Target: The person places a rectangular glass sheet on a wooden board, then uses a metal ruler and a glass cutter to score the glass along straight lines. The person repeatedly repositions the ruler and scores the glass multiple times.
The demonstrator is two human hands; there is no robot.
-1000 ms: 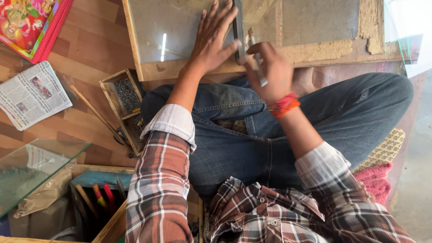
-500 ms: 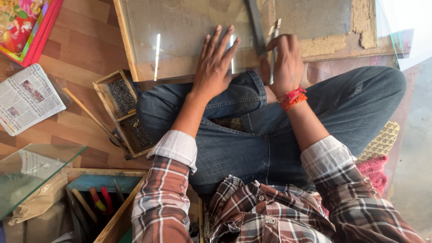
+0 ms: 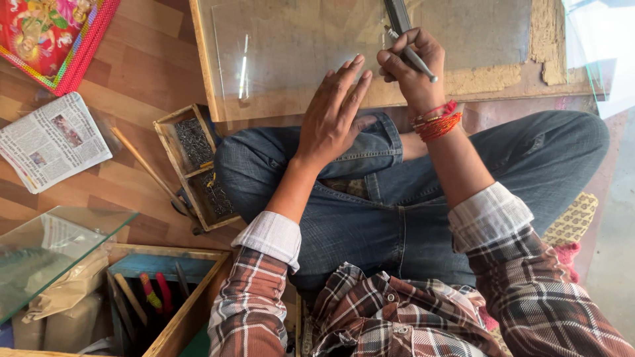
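Note:
I sit cross-legged in jeans with a clear glass sheet (image 3: 291, 39) lying on a wooden board (image 3: 463, 86) in front of my knees. My left hand (image 3: 337, 116) lies flat, fingers spread, on the near edge of the glass and board. My right hand (image 3: 410, 66), with red threads around the wrist, grips a thin metal tool (image 3: 418, 63) like a pen, next to a dark straight ruler (image 3: 397, 13) that lies across the glass.
A small wooden box of nails (image 3: 195, 165) and a wooden-handled tool (image 3: 149, 172) lie left of my knee. A folded newspaper (image 3: 49, 142), a framed colourful picture (image 3: 46, 36), a loose glass pane (image 3: 46, 254) and an open wooden toolbox (image 3: 159, 291) are further left.
My left hand slid back from the middle of the glass to its near edge. My right hand lifted the thin tool and turned it beside the ruler. The view shifted slightly.

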